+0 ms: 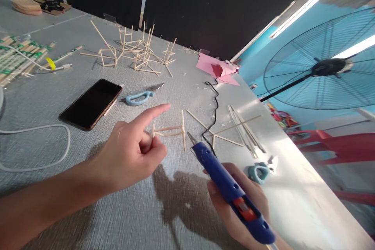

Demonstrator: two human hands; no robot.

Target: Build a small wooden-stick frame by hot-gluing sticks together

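Observation:
Between the thumb and curled fingers of my left hand (129, 152) is one end of a small wooden stick frame (168, 133). The index finger points out over the table. My right hand (243, 203) is wrapped round a blue glue gun (224, 181), whose nozzle points at the frame's right end, apparently a little short of it. Right of the nozzle lies a joined piece of thin sticks (215, 134). Blue-handled scissors (139, 97) rest beyond my left hand, and a second cutter (259, 172) lies by my right hand.
A phone (90, 103) and white cable (66, 144) lie at left, near packs of sticks (23, 58). Several stick frames (140, 52) stand at the back. A black cord (216, 101) runs toward pink paper (216, 68). Beyond the table's right edge are a fan (331, 66) and red chair (331, 144).

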